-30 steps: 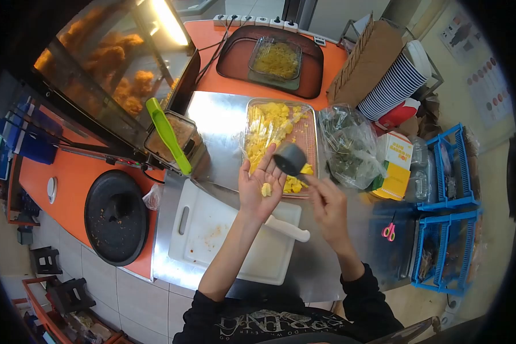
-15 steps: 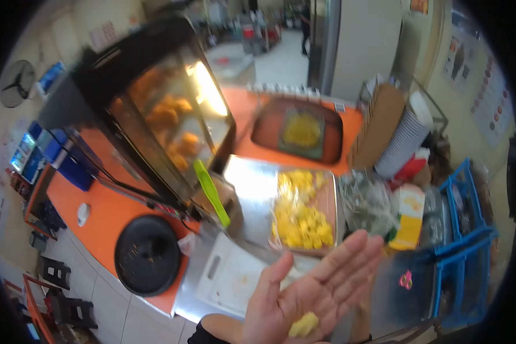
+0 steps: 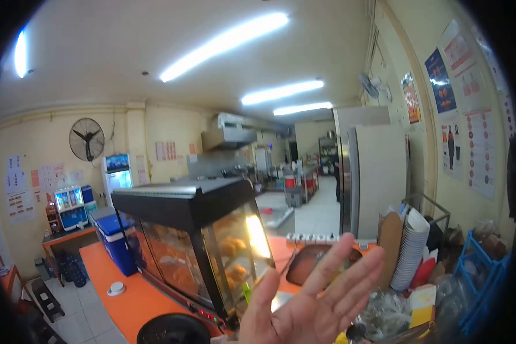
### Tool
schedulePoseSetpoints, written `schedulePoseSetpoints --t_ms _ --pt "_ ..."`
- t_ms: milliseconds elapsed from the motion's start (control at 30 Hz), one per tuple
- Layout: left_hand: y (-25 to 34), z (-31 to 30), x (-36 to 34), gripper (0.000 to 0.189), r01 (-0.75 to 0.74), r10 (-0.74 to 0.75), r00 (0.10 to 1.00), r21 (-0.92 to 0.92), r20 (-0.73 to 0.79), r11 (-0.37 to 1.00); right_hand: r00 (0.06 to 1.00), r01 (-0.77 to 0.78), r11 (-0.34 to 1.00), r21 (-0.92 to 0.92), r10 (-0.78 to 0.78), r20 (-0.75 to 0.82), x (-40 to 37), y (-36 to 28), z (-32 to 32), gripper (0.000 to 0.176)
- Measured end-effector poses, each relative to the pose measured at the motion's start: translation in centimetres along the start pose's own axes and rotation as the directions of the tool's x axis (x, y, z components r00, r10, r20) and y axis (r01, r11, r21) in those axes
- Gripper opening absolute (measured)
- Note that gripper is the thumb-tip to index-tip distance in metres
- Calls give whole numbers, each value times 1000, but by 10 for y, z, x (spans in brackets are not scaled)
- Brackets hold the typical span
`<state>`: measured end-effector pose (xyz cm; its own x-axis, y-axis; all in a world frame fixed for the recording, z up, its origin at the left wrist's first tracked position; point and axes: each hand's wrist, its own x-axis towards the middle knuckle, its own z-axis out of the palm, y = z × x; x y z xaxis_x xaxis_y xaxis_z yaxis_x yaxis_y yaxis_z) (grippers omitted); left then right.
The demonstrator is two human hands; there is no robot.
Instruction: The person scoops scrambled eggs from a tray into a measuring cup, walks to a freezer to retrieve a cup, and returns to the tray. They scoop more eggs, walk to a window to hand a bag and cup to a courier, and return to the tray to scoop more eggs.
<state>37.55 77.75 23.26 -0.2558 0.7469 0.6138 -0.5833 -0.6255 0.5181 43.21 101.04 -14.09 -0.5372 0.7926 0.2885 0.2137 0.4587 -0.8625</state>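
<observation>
My left hand (image 3: 318, 304) is raised at the bottom centre, palm towards me and fingers apart. Nothing shows on the visible part of the palm; the frame's lower edge cuts off its base. Behind the fingers lies a brown tray (image 3: 307, 265), partly covered by them. A bright green handle (image 3: 247, 292) stands beside the thumb, against a lit glass food warmer (image 3: 195, 229) holding browned food. My right hand is out of view.
An orange counter (image 3: 117, 309) carries a round black pan (image 3: 173, 332), a small white object (image 3: 116, 288) and a blue cooler (image 3: 117, 243). To the right are stacked white containers (image 3: 410, 249), plastic bags (image 3: 387, 309), a yellow-and-white box (image 3: 422, 305) and a blue rack (image 3: 479, 258).
The view has tilted up, bringing in the ceiling and far room. The yellow food tray and cutting board have left view. The yellow lump seen on my left palm no longer shows.
</observation>
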Motion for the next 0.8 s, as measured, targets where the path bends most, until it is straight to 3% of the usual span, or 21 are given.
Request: schedulePoseSetpoints --t_ms 67,133,167,233,300,367,500,600,800 --pt "-2 -14 -3 78 -44 16 983 -147 -183 988 1000 -11 1000 13 11 24 3 1 -1 33" --pt "-6 -54 -18 71 -76 -1 959 -259 -284 963 996 80 985 151 -72 -60 4 20 0 23" --pt "-12 -76 -31 65 -112 -6 939 -321 -345 940 999 14 992 128 -10 -38 -6 5 -11 24" --pt "-33 -106 -67 59 -177 -35 795 -288 -605 941 997 -81 989 127 82 -3 -16 -22 -29 25" --pt "-49 -131 -108 56 -205 -167 674 -399 -720 894 985 -171 968 186 169 24 -21 -33 -43 25" --pt "-60 -148 -144 53 -284 -174 530 -368 -830 885 972 -234 945 228 235 24 -22 -28 -50 25" --pt "-52 -156 -191 50 -350 -149 427 -315 -892 882 940 -332 894 299 339 31 -28 -3 -54 28" --pt "-42 -157 -204 49 -479 -28 301 -176 -953 860 942 -331 902 279 334 35 -27 -14 -53 28" --pt "-37 -156 -201 47 -480 -5 294 -152 -956 864 945 -326 911 252 319 68 -27 -19 -45 27"
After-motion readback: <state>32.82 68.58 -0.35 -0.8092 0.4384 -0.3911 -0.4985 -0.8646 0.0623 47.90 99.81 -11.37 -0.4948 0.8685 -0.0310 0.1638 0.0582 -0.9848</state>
